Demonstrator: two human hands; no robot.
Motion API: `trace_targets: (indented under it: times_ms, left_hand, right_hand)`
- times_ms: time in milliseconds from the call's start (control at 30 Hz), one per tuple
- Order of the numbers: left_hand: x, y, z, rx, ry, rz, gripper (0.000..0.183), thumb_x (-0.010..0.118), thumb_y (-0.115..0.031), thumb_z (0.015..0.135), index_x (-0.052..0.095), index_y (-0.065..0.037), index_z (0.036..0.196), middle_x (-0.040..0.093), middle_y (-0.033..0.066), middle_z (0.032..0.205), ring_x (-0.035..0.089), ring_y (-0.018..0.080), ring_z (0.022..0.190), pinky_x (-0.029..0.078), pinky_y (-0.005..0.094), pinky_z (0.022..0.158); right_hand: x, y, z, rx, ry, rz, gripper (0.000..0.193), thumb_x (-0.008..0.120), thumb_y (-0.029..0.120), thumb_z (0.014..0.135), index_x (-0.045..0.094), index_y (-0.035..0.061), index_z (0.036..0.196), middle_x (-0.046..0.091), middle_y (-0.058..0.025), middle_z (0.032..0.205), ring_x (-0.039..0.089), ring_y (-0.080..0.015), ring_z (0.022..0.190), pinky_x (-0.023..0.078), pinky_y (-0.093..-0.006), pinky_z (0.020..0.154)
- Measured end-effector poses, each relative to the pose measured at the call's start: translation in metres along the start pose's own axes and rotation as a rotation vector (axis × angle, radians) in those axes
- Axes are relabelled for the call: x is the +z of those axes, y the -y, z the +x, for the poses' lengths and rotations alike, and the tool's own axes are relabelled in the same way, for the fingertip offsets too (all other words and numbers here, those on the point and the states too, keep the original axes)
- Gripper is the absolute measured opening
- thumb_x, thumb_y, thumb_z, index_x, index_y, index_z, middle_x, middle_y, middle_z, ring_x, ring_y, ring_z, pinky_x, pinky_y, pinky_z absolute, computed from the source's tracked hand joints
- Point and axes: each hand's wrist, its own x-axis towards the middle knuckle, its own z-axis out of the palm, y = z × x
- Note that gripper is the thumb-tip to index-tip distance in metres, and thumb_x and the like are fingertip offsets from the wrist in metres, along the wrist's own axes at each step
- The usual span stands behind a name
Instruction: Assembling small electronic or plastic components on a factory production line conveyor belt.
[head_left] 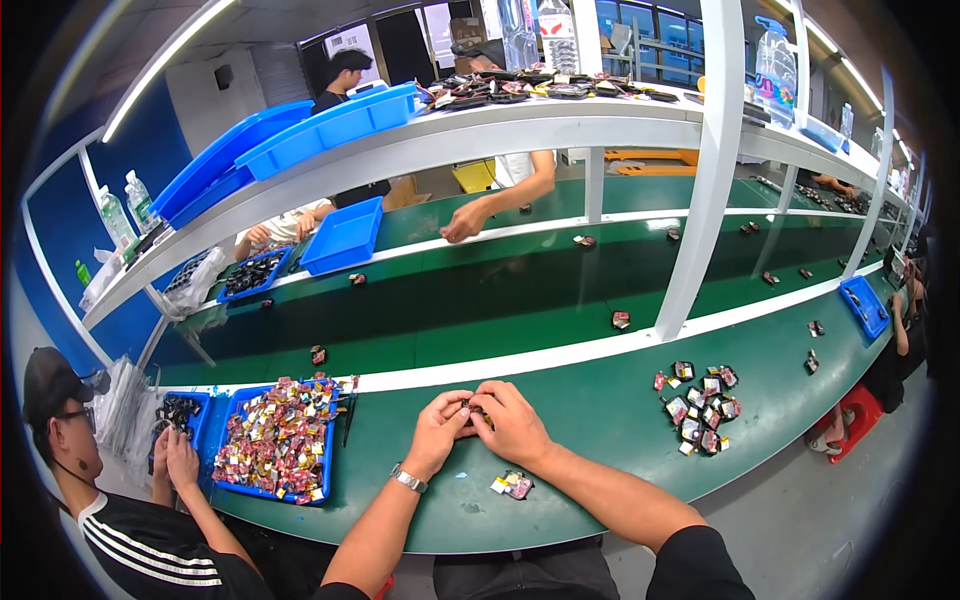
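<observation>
My left hand (pixel 437 432), with a metal-banded watch (pixel 409 479) at the wrist, meets my right hand (pixel 512 428) over the green worktop. Fingers of both are closed around a small dark part that they mostly cover, so its kind does not show. Just below my right hand lies a small assembly (pixel 514 485) with a red board and white and yellow bits. To the left, a blue tray (pixel 330 470) is heaped with many similar small red-board pieces (pixel 272 440). Over to the right, a loose cluster of dark and red assemblies (pixel 700 410) lies on the worktop.
A white rail (pixel 520 360) and post (pixel 700 190) divide the worktop from a dark green belt (pixel 450 300) carrying scattered assemblies. A co-worker (pixel 130 520) sits close on my left. Another person's arm (pixel 505 198) reaches over the far side. Blue trays (pixel 330 130) rest on the overhead shelf.
</observation>
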Motion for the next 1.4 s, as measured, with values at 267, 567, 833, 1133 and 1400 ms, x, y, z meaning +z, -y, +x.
trace_targets:
  times_ms: [267,567,833,1133,1400]
  left_hand:
    - [0.008,0.009,0.003,0.067,-0.114,0.13,0.022,0.049,-0.003,0.099,0.053,0.002,0.12,0.067,0.0084,0.101,0.067,0.0132,0.085,0.059,0.0262,0.07]
    - [0.004,0.009,0.001,0.078,-0.104,0.111,0.027,0.048,-0.004,0.099,0.048,0.0,0.125,0.064,0.0103,0.109,0.065,0.0148,0.092,0.059,0.0274,0.073]
    - [0.007,0.006,0.004,0.071,-0.052,0.112,0.038,0.05,-0.009,0.098,0.041,0.0,0.134,0.05,0.0179,0.135,0.063,0.0253,0.107,0.059,0.0357,0.081]
    - [-0.01,0.011,0.007,0.045,-0.021,0.139,0.017,0.051,-0.006,0.097,0.056,0.001,0.111,0.065,0.0127,0.103,0.065,0.0167,0.086,0.057,0.0285,0.068]
    - [0.041,-0.026,-0.019,0.87,0.119,1.448,0.008,0.063,-0.007,0.073,0.059,-0.008,0.08,0.058,0.0058,0.076,0.059,0.0254,0.075,0.051,0.038,0.064]
  right_hand:
    - [0.002,-0.002,-0.004,-0.021,0.023,-0.04,0.018,0.07,0.004,0.077,0.065,0.0027,0.095,0.06,-0.0096,0.103,0.06,-0.0276,0.094,0.053,-0.0361,0.077]
    - [0.007,-0.01,0.004,-0.034,0.064,-0.013,0.018,0.07,0.005,0.077,0.065,0.0043,0.094,0.064,-0.0107,0.102,0.063,-0.0291,0.091,0.054,-0.0376,0.079]
    - [0.039,-0.126,0.087,0.217,-0.089,-0.149,0.004,0.068,0.006,0.077,0.065,0.0034,0.079,0.063,-0.0134,0.093,0.062,-0.0318,0.082,0.052,-0.0416,0.073]
    - [-0.037,-0.035,0.041,0.515,0.395,-0.108,0.044,0.078,0.029,0.076,0.062,0.0027,0.108,0.06,-0.0141,0.104,0.06,-0.0299,0.093,0.05,-0.0387,0.084]
    - [-0.087,0.066,-0.076,0.359,0.527,-0.164,0.063,0.083,0.034,0.071,0.055,0.0006,0.117,0.058,-0.015,0.106,0.055,-0.0332,0.1,0.047,-0.0403,0.087]
